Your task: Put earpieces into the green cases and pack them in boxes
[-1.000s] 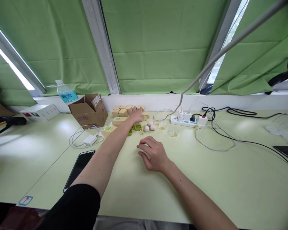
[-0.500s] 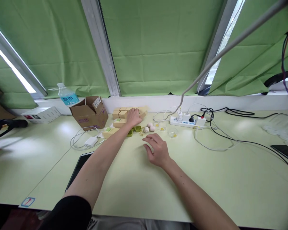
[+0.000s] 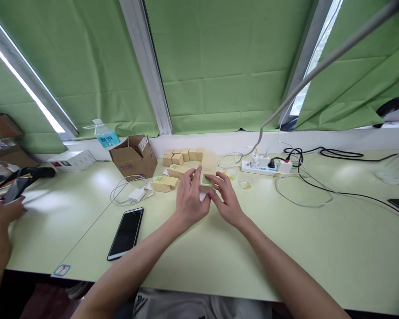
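Observation:
Both hands are together over the middle of the table, around a small kraft cardboard box [image 3: 209, 163] with its lid flap standing up. My left hand [image 3: 191, 199] is closed on the box's left side. My right hand [image 3: 228, 201] grips it from the right, with fingertips at the green piece [image 3: 206, 180] in the box opening. Two similar open boxes lie to the left, a nearer box [image 3: 164, 183] and a farther box [image 3: 177, 171]. Behind them stands a group of small tan boxes [image 3: 185, 154]. My hands hide part of the table behind them.
Clear plastic cups [image 3: 245, 183] sit right of my hands, near a white power strip [image 3: 261, 166] with trailing cables. On the left are a phone [image 3: 125, 233], a white charger [image 3: 136, 195] and an open carton [image 3: 134, 158]. Another person's hand [image 3: 5, 210] holds a phone at far left.
My left hand has come back from the tan boxes with the open kraft box. My right hand, earlier apart with curved fingers, now meets it there. The view has shifted slightly left.

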Action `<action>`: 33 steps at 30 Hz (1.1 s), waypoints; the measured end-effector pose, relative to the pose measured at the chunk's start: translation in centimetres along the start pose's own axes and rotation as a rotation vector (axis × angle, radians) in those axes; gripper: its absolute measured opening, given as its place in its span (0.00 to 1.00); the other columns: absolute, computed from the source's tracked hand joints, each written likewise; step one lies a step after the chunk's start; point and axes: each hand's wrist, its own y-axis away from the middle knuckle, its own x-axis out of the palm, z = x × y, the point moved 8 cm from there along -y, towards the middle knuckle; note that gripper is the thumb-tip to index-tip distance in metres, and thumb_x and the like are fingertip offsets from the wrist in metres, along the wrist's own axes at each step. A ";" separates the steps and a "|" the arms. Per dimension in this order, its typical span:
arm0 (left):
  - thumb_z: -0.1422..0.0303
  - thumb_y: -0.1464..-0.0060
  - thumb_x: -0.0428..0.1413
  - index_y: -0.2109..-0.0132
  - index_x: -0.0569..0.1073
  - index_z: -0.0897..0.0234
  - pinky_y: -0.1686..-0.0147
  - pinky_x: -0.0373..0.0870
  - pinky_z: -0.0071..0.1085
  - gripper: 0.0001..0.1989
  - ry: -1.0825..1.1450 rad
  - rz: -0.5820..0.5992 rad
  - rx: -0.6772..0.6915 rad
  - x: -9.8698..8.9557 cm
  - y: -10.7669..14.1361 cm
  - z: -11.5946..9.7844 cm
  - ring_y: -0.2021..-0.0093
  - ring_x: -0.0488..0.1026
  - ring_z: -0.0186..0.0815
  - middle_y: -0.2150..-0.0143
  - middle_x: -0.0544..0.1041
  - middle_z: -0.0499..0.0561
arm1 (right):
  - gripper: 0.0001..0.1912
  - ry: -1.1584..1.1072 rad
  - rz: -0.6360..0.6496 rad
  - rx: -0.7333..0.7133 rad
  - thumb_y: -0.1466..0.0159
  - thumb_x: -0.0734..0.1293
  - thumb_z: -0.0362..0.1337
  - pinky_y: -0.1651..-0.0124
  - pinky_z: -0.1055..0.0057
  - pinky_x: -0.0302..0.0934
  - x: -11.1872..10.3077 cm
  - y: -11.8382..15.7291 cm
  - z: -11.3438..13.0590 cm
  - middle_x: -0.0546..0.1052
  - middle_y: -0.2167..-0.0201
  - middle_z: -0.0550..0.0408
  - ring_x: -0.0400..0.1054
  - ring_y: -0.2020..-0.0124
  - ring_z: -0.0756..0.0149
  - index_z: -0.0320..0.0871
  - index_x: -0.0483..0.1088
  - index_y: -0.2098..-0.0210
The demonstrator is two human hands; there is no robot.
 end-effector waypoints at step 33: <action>0.69 0.26 0.50 0.37 0.72 0.56 0.58 0.84 0.34 0.15 0.352 -0.066 -0.064 -0.7 4.3 3.7 0.44 0.75 0.41 0.43 0.71 0.60 | 0.25 0.018 0.029 0.037 0.29 0.66 0.31 0.50 0.57 0.82 0.9 0.9 -1.0 0.62 0.36 0.47 0.74 0.49 0.62 0.59 0.77 0.37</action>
